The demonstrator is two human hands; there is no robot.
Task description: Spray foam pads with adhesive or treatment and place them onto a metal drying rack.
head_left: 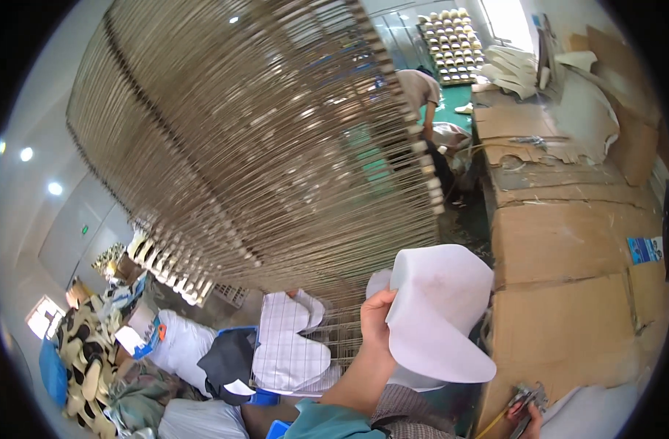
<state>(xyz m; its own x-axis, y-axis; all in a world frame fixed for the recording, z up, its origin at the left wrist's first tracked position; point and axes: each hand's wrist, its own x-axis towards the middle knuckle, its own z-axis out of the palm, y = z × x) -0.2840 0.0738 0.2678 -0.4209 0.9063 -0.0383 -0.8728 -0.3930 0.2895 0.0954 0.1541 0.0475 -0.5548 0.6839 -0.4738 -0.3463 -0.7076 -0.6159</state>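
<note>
My left hand (378,316) is closed on the edge of a curved white sheet piece (444,307), which looks like thin foam or felt. The piece hangs upright and bent between the wire rack and the cardboard-covered table. More white shows behind and below it. At the lower right, my right hand (530,424) is wrapped round a metal spray gun (528,399) with a yellow hose, low over the table's near end. Part of that hand is cut off by the frame's lower edge. White cut pieces (292,351) rest on a wire shelf left of my left forearm.
A tall rack of stacked wire shelves (276,146) fills the middle. Cardboard (561,314) covers the table at right, with another metal tool (528,140) farther along. A person (420,95) bends over behind the rack. White bags (188,344) and cut scraps (85,358) are piled left.
</note>
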